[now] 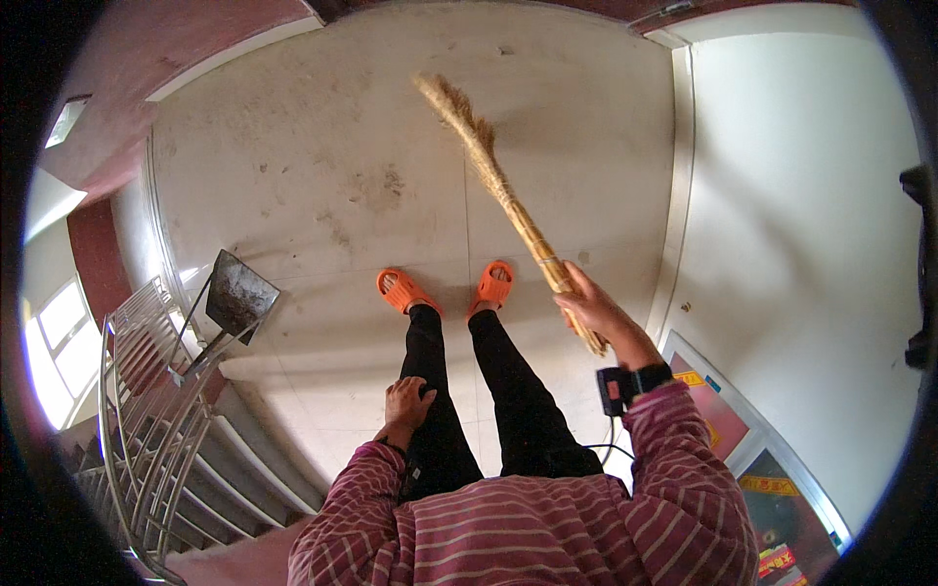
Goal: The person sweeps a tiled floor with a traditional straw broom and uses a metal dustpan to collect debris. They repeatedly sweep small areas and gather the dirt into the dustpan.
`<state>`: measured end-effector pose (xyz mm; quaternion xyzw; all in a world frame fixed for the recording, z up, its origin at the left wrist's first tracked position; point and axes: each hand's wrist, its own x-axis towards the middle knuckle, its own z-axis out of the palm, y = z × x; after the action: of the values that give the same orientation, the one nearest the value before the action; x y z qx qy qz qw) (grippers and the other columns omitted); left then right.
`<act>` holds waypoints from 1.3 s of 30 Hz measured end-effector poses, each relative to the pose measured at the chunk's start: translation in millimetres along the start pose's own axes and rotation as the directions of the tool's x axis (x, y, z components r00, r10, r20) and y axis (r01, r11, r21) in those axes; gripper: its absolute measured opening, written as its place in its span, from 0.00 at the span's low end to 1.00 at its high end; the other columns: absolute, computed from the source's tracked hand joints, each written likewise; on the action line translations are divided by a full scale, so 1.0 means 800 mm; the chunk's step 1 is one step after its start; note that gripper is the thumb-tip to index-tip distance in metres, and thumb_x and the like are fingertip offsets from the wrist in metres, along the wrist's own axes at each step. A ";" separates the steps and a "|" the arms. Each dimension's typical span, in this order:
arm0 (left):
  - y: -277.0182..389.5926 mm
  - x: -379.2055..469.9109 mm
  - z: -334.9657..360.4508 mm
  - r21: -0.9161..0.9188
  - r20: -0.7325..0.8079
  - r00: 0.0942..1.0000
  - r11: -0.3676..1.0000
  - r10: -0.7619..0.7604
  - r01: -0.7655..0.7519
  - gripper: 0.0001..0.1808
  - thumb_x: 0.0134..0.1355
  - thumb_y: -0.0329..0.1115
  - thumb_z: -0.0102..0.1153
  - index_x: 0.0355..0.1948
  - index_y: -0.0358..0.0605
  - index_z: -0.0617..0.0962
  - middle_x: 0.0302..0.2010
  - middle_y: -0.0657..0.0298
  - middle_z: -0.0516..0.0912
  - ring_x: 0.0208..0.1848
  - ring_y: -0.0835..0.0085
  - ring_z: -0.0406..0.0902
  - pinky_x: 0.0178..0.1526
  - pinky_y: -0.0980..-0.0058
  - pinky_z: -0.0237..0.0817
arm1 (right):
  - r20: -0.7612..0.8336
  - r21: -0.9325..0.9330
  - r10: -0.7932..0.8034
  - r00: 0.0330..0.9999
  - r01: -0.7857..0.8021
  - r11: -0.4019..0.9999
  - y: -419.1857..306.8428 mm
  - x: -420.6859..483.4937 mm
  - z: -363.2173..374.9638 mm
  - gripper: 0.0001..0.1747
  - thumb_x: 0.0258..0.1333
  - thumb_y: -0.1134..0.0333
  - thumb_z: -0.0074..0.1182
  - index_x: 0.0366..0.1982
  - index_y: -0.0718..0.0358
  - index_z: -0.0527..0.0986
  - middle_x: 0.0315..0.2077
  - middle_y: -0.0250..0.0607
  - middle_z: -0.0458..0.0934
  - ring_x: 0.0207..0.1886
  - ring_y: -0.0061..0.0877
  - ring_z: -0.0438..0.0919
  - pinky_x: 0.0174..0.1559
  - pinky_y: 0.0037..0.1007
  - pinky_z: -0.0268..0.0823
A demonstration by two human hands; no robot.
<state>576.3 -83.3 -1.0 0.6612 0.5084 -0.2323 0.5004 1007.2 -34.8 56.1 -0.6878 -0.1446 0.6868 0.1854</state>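
Note:
My right hand (590, 304) is closed around the handle of a straw broom (513, 205), near its lower end. The bristles point up and to the left over the floor; whether they touch it I cannot tell. Resting on my thigh, my left hand (409, 403) holds nothing that I can see. A metal dustpan (240, 293) with a long handle stands to the left by the stair railing. Dark smudges and bits of dirt (381, 187) mark the pale tiled floor (315, 146) beyond my orange slippers (410, 291).
A metal stair railing (157, 410) and steps leading down (234, 454) lie at the lower left. A white wall (791, 190) bounds the right side, with a metal-framed door (755, 439) at the lower right. A window (62, 351) is at the far left.

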 end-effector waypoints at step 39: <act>-0.045 -0.008 -0.009 -0.202 -0.020 0.998 0.978 -0.059 0.053 0.21 0.60 0.48 0.59 0.47 0.43 0.79 0.47 0.55 0.81 0.54 0.55 0.73 0.61 0.58 0.59 | -0.435 -0.633 -0.226 0.872 -0.117 0.765 -0.254 0.290 -0.024 0.43 0.51 0.65 0.52 0.70 0.51 0.54 0.30 0.44 0.79 0.23 0.30 0.78 0.27 0.36 0.72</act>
<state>539.8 -79.9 -8.5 0.5955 0.5542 -0.1848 0.5514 1040.8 250.3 -58.6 -0.8541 -0.3394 0.3939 -0.0096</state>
